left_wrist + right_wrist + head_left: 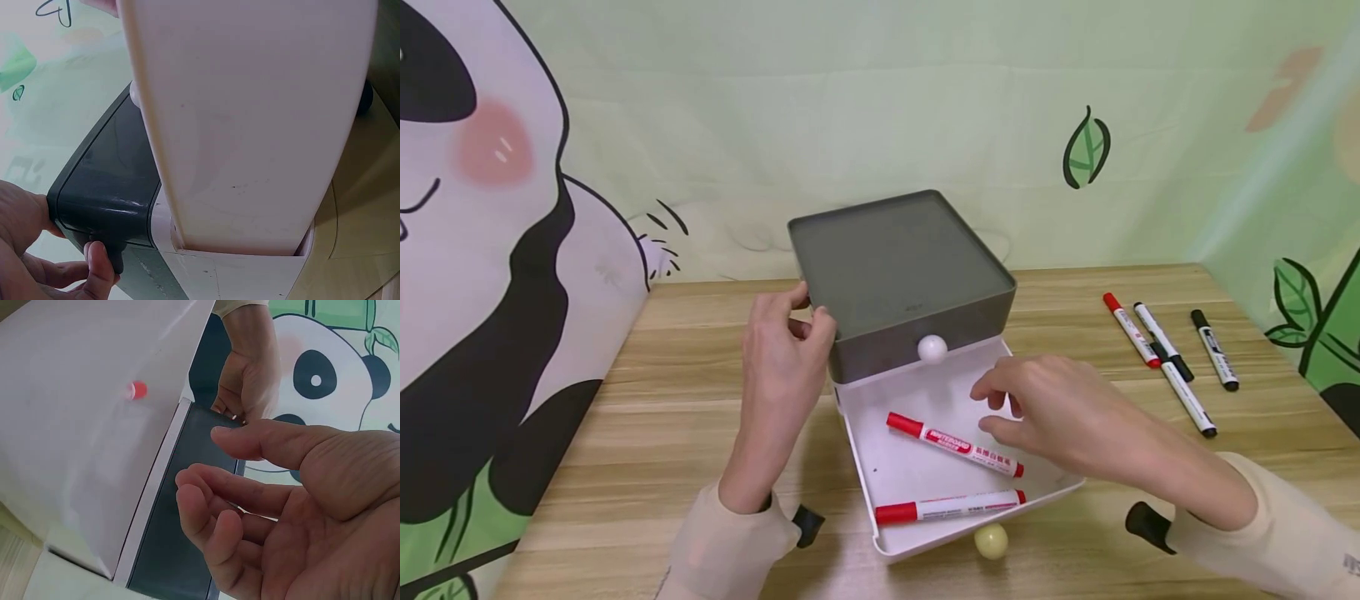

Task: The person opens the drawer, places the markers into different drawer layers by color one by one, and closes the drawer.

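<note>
A small desktop drawer box (898,271) with a dark grey top stands on the table, its lower white drawer (940,387) pulled out. My left hand (786,350) grips the box's left side, thumb and fingers bent at its edge; the left wrist view shows that hand (50,262) at the dark casing. Over the drawer's right side hovers my right hand (1056,408), fingers loosely bent and holding nothing, as the right wrist view of this hand (269,512) confirms. Inside the drawer lie a red whiteboard marker (955,444) and a second red marker (951,507) along its front.
A white round knob (932,348) sits on the upper drawer front, a yellowish knob (991,542) on the pulled-out drawer. To the right on the wooden table (685,433) lie a red marker (1131,330) and several black markers (1215,350). A printed cloth (865,108) hangs behind.
</note>
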A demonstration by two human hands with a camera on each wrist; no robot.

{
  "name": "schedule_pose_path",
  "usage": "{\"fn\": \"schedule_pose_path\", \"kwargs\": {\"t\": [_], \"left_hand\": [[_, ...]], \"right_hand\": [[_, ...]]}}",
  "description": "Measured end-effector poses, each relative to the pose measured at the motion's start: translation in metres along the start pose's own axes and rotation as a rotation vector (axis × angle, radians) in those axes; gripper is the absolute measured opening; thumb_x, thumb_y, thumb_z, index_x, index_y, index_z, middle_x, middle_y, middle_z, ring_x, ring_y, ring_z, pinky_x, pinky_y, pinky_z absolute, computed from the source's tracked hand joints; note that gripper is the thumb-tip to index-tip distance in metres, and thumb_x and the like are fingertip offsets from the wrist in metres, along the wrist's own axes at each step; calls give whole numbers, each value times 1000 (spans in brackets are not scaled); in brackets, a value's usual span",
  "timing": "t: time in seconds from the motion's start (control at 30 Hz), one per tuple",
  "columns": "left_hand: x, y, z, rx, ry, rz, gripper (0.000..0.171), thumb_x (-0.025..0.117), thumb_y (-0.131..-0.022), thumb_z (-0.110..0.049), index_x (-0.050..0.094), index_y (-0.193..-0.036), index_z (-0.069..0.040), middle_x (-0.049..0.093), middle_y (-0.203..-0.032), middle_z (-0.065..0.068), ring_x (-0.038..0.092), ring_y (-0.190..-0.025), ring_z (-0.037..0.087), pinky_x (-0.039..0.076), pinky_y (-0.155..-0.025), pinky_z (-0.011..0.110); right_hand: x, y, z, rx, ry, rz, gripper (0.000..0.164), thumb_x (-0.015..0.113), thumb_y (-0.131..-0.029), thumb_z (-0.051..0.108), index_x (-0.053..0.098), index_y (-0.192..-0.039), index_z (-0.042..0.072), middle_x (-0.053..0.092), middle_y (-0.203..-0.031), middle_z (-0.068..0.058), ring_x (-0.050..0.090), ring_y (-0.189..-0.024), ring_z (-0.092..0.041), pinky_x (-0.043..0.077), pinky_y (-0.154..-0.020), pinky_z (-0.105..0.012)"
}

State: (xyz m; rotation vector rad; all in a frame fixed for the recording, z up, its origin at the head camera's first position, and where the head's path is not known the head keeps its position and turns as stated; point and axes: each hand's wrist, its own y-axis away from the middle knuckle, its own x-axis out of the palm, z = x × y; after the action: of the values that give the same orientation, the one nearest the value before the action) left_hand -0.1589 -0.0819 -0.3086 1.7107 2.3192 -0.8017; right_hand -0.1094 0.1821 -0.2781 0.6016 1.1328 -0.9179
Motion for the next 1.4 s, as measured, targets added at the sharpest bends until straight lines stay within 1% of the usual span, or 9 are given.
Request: {"fn": "schedule_pose_path", "kwargs": {"t": [0.2, 0.43, 0.67, 0.83, 1.03, 1.1, 1.27, 1.33, 1.4], "left_hand": [[0, 0, 0, 2, -4, -11, 45, 58, -94, -15, 65, -134, 5, 62, -121, 15, 64, -84, 25, 52, -74, 35], [0, -1, 1, -1, -4, -9, 45, 58, -94, -15, 65, -134, 5, 62, -120, 15, 64, -84, 25, 52, -75, 35], [0, -1, 0, -11, -7, 3, 46, 57, -95, -15, 64, -135, 5, 61, -121, 14, 63, -84, 24, 52, -74, 35], [0, -1, 0, -9, -5, 7, 46, 57, -95, -15, 63, -136, 5, 61, -122, 14, 63, -84, 24, 52, -74, 34], [0, -1, 0, -8, -4, 10, 46, 57, -95, -16, 63, -136, 5, 61, -122, 14, 63, -84, 24, 52, -74, 34], [0, -1, 0, -10, -4, 10, 46, 57, -95, -16, 63, -136, 5, 61, -122, 14, 63, -84, 24, 52, -74, 34], [0, 0, 0, -12, -6, 12, 46, 57, -95, -16, 63, -136, 5, 61, -122, 14, 63, -84, 24, 52, -74, 35], [0, 0, 0, -10, -6, 14, 46, 57, -95, -16, 63, -136, 5, 61, -122, 14, 63, -84, 24, 52, -74, 35], [0, 0, 1, -6, -6, 14, 46, 57, -95, -16, 63, -136, 5, 61, -121, 14, 63, -84, 24, 52, -74, 35]], "right_hand": [[-1, 3, -8, 5, -14, -21, 21, 81, -88, 18, 78, -107, 11, 65, -83, 13, 58, -75, -7, 49, -63, -28], [-6, 7, -17, 22, -19, -50, 19, 79, -89, 17, 78, -106, 9, 64, -81, 13, 55, -72, -5, 48, -61, -27], [-18, 17, -33, 93, -17, -79, 17, 77, -90, 16, 79, -106, 11, 65, -81, 11, 57, -76, -9, 49, -64, -29], [-29, 22, -52, 132, -10, -114, 19, 76, -92, 16, 79, -108, 8, 69, -84, 9, 60, -78, -10, 51, -65, -30], [-43, 26, -77, 190, -27, -139, 26, 75, -94, 15, 75, -112, -3, 71, -85, 4, 62, -77, -14, 50, -62, -28], [-48, 27, -86, 213, -26, -144, 27, 74, -95, 15, 75, -113, -5, 71, -86, 3, 61, -77, -14, 49, -62, -27], [-57, 28, -108, 273, -73, -120, 26, 72, -96, 14, 73, -113, -7, 71, -88, -2, 60, -73, -15, 49, -61, -27], [-59, 27, -118, 305, -88, -100, 29, 70, -98, 15, 72, -115, -8, 72, -91, -6, 62, -76, -18, 50, -64, -30], [-61, 27, -126, 346, -76, -78, 34, 67, -100, 20, 70, -119, -8, 72, -97, -10, 64, -85, -23, 50, -69, -34]]}}
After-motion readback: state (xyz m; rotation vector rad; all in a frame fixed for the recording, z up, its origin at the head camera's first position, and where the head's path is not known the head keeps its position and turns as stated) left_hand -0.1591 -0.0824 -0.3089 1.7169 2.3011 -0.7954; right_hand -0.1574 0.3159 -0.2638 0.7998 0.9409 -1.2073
